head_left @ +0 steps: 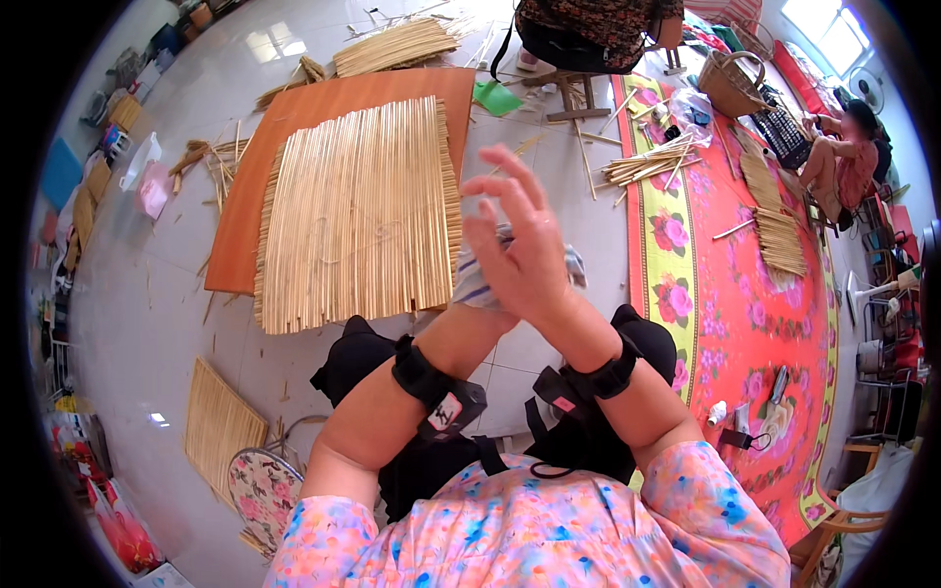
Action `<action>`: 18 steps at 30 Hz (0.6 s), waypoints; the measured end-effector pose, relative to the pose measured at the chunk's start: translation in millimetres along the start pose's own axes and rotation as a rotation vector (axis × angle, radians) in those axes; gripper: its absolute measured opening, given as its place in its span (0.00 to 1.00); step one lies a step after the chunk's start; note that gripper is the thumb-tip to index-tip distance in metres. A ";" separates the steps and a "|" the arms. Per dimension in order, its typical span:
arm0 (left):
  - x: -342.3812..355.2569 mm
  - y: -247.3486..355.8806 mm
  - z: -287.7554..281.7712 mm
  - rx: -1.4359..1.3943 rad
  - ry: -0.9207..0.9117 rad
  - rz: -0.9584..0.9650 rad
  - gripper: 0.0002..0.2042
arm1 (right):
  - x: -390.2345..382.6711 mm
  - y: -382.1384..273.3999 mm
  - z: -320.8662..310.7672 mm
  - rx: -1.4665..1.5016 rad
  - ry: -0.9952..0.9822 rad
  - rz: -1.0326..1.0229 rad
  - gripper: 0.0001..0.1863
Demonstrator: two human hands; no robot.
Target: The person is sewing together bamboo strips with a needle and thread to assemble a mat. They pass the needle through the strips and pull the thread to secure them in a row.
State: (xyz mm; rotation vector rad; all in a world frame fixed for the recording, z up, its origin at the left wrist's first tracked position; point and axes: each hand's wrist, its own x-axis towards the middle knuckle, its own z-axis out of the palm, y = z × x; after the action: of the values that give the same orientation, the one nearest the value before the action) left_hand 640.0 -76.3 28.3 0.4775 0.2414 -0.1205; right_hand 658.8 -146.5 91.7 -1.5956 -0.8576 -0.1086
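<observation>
My right hand [521,240] is raised in front of me, its fingers spread and slightly bent, with nothing between them. Behind it, a light cloth [472,284] with grey-blue stripes shows on both sides of the wrist. My left hand [487,318] reaches in under the right one and appears to be gripping this cloth; its fingers are hidden. Just beyond and to the left lies a mat of straw-coloured stalks [358,216], laid side by side in layers. It rests on a reddish-brown tabletop [235,235], hanging over its near edge.
Bundled stalks [397,47] lie behind the table. On the right, a red floral sheet [686,323] carries loose stalks [657,162] and a wicker basket [732,86]. A stalk panel [223,421] and a floral round seat [263,490] are lower left. Another person [845,162] sits far right.
</observation>
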 end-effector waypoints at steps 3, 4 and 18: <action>-1.5 7.1 4.1 -0.036 0.018 0.002 0.37 | 13.0 17.3 -17.7 -0.347 0.191 -0.117 0.15; -7.0 10.9 14.4 -0.098 0.011 0.069 0.36 | 16.2 22.4 -23.0 -0.557 0.236 -0.137 0.16; -15.0 12.1 26.1 -0.022 0.089 0.186 0.19 | -4.6 34.3 4.2 -0.940 0.074 -0.233 0.17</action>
State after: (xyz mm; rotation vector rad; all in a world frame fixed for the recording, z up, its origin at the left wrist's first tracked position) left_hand 632.8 -76.9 59.9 0.4815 0.2837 0.0848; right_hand 673.5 -143.7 60.2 -2.3198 -0.9950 -0.8309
